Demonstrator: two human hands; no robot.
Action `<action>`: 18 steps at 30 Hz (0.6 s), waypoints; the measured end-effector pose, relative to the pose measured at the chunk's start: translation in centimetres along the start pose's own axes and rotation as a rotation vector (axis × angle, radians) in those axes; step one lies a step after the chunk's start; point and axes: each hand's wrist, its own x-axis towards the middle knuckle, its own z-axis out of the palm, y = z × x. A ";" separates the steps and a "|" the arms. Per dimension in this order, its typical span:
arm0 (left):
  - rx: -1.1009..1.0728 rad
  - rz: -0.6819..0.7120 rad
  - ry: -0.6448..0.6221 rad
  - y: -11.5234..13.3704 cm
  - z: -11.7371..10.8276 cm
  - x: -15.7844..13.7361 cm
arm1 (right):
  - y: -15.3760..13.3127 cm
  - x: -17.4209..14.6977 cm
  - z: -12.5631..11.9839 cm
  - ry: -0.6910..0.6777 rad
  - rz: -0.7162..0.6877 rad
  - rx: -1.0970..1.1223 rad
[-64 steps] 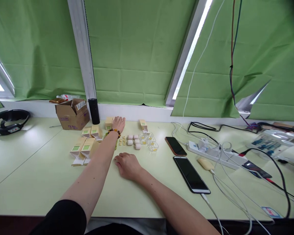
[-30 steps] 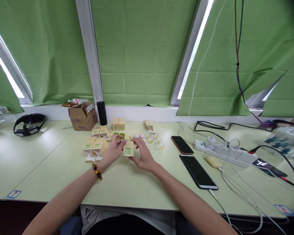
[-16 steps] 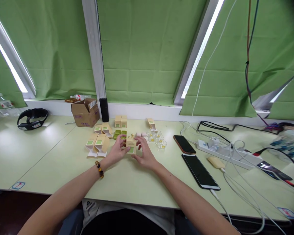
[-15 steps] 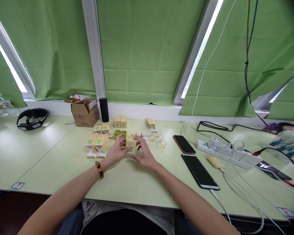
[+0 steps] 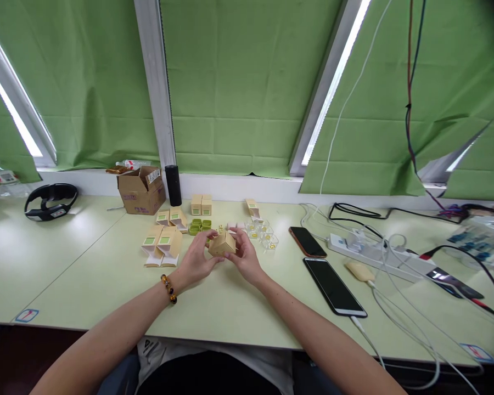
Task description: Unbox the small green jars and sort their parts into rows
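Head view, left hand [image 5: 195, 262] and right hand [image 5: 247, 260] half-curled, gripping one tilted tan box [image 5: 222, 245] (green containers [image 5: 195, 225] just beyond)

In the middle of the frame, the left hand [image 5: 194, 263] and the right hand [image 5: 248, 262] partly hide the sides of the small box [image 5: 222, 244]. Behind the right hand, the pink pieces [image 5: 235, 225] are partly covered. At the right edge, the plastic bag [image 5: 480, 240] is cut off.

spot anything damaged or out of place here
The far-right green blind looks odd: its lower edge is pulled askew, leaving a gap where light shows; I can't tell whether it's torn. The held small box shows no obvious damage.
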 end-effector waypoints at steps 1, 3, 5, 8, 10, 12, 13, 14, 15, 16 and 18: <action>0.006 0.021 0.011 -0.2 -0.1 0.1 | -0.1 0.0 -0.1 0.014 -0.020 0.006; 0.041 0.051 0.014 -0.6 -0.1 0.2 | -0.2 0.1 -0.3 0.039 -0.050 -0.019; 0.088 0.058 -0.008 -0.8 -0.2 0.3 | -0.2 0.1 -0.4 0.047 -0.081 -0.075; 0.149 0.077 -0.034 -0.7 -0.1 0.2 | -0.5 0.0 -0.3 0.048 -0.161 -0.207; 0.192 0.124 -0.047 -0.2 -0.1 0.0 | -0.8 -0.2 -0.2 0.051 -0.212 -0.297; 0.244 0.177 -0.054 0.3 -0.2 -0.1 | -1.3 -0.4 0.0 0.050 -0.247 -0.357; 0.271 0.196 -0.049 0.5 -0.2 -0.1 | -1.6 -0.5 0.0 0.042 -0.265 -0.371; 0.295 0.210 -0.035 0.6 -0.2 -0.1 | -1.9 -0.6 0.1 0.030 -0.279 -0.375; 0.317 0.219 -0.015 0.6 -0.2 -0.1 | -2.2 -0.7 0.1 0.013 -0.291 -0.370; 0.338 0.223 0.006 0.6 -0.2 0.0 | -2.5 -0.8 0.1 -0.006 -0.301 -0.358; 0.379 0.233 0.044 0.3 -0.3 0.0 | -3.0 -1.0 0.2 -0.039 -0.310 -0.319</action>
